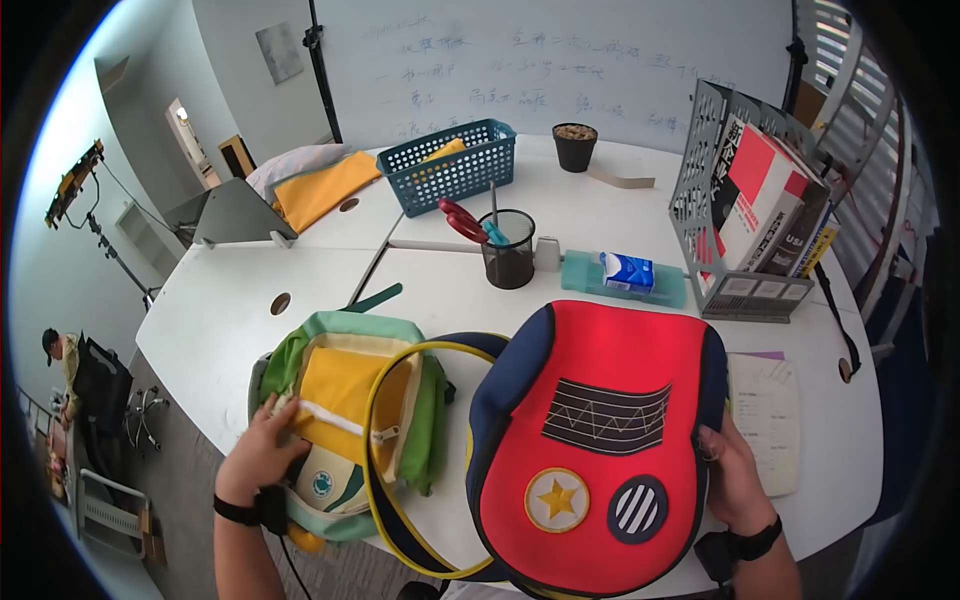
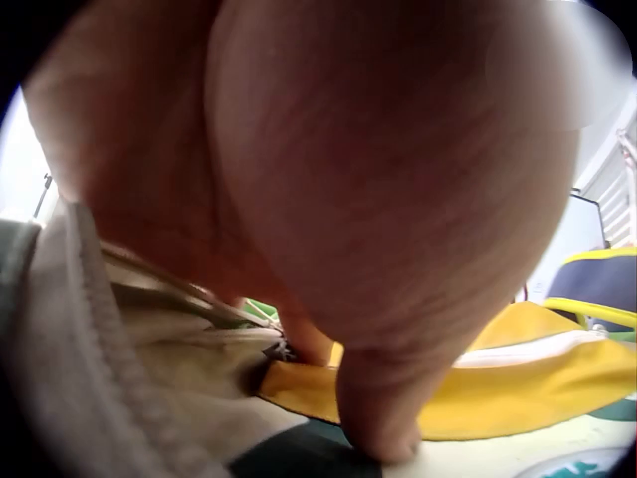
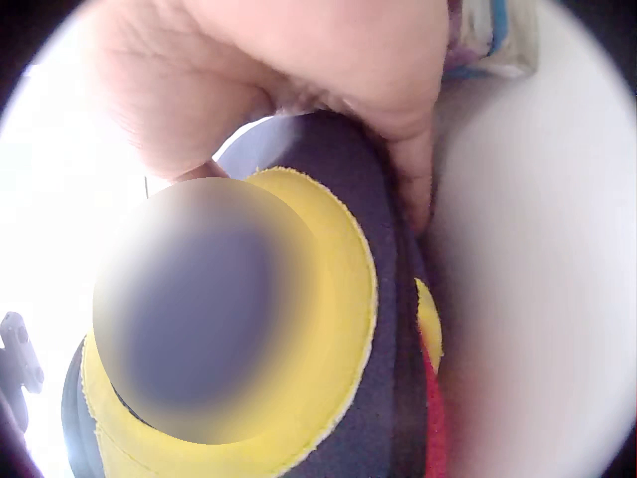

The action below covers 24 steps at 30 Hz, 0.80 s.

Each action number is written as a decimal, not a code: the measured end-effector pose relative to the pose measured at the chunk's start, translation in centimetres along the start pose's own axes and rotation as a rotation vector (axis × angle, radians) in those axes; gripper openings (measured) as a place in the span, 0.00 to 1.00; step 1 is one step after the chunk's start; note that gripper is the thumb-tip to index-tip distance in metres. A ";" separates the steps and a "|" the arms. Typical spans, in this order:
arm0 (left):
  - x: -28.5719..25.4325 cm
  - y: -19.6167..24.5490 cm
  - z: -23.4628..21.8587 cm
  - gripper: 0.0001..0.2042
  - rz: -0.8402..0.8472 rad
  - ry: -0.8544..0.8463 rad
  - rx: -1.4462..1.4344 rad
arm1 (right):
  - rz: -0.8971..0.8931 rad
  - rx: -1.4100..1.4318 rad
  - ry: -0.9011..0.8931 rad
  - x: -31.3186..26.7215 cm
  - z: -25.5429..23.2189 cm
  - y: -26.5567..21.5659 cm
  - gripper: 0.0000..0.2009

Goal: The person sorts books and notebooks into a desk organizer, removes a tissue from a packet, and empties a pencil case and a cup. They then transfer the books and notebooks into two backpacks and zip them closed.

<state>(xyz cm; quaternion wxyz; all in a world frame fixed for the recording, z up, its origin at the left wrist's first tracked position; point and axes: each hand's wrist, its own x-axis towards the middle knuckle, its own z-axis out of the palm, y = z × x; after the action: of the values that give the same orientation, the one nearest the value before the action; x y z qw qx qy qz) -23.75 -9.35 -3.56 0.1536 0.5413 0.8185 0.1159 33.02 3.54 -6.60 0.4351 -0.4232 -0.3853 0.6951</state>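
Note:
A green, cream and yellow backpack (image 1: pixel 330 385) lies on the table at front left, its yellow front pocket (image 2: pixel 537 388) crossed by a white zip. My left hand (image 1: pixel 262 450) grips its left side, the thumb (image 2: pixel 383 418) down on the cream fabric in the left wrist view. To the right, a red backpack (image 1: pixel 610 370) with navy sides carries a star badge and a striped badge. My right hand (image 1: pixel 735 470) holds its right edge, thumb on the front. In the right wrist view, fingers clasp the navy side above a round yellow patch (image 3: pixel 348 289).
A yellow-edged strap loop (image 1: pixel 375 450) stands between the bags. Behind are a mesh pen cup (image 1: pixel 510 262), a teal case (image 1: pixel 585 285) with a blue packet (image 1: pixel 628 272), a blue basket (image 1: pixel 400 185), a plant pot (image 1: pixel 575 153) and a file rack (image 1: pixel 740 300) of books. A notebook (image 1: pixel 770 430) lies right.

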 end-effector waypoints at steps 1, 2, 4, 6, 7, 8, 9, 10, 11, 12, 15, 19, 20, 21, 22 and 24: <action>0.5 -0.9 -0.8 0.33 0.009 -0.038 0.090 | -0.003 0.056 -0.008 0.3 0.4 0.1 0.33; 1.2 -1.5 -1.3 0.31 -0.046 -0.044 0.117 | -0.007 0.114 -0.013 0.5 0.5 0.2 0.32; 2.9 -3.6 -2.4 0.30 -0.123 -0.035 0.145 | 0.005 0.068 -0.024 1.1 0.0 1.1 0.31; 5.0 -5.1 -3.1 0.29 -0.175 -0.021 0.179 | 0.078 0.067 -0.027 0.4 0.1 0.3 0.29; 5.8 -5.0 -3.6 0.28 -0.204 -0.019 0.221 | -0.007 -0.085 -0.035 0.8 -1.3 1.2 0.28; 5.9 -4.8 -3.7 0.27 -0.156 0.034 0.265 | -0.044 -0.337 0.014 0.0 -0.5 -0.9 0.24; 5.5 -4.3 -4.0 0.26 -0.112 0.092 0.307 | -0.072 -0.590 0.054 -0.7 0.4 -2.9 0.21; 5.0 -2.7 -4.4 0.26 -0.034 0.195 0.357 | -0.060 -0.590 0.077 -1.6 -0.7 -2.8 0.21; 4.0 -0.6 -4.9 0.25 0.041 0.305 0.404 | -0.189 -0.679 0.154 -2.3 -1.9 -2.9 0.16; 2.6 3.0 -5.5 0.25 0.100 0.355 0.266 | -0.323 -0.770 0.227 -2.8 -2.7 -2.9 0.12; -3.0 14.1 -1.5 0.19 0.432 0.408 -0.409 | -0.242 -0.761 0.071 -5.0 -1.3 -3.4 0.04; -5.5 23.1 0.6 0.20 1.079 -0.044 -0.133 | -0.474 -0.696 0.186 -4.7 -1.5 -1.3 0.06; -5.8 25.0 1.9 0.22 1.154 -0.103 -0.081 | -0.479 -0.697 0.193 -5.0 -1.1 -1.6 0.06; -5.7 26.2 3.3 0.24 1.227 -0.163 -0.027 | -0.485 -0.718 0.128 -5.3 -0.7 -2.3 0.06; -5.6 26.3 4.2 0.23 1.250 -0.189 -0.057 | -0.493 -0.739 0.064 -5.6 -0.4 -2.9 0.06; -6.4 26.9 4.7 0.22 1.245 -0.213 -0.062 | -0.439 -0.889 0.018 -5.6 0.1 -4.0 0.07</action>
<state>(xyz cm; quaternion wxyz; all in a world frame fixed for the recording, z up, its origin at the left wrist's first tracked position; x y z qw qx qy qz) 3.24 -4.74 2.41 0.1537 0.9199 0.3267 0.1529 35.52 -0.43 -1.51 0.3522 -0.4827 -0.7206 0.3516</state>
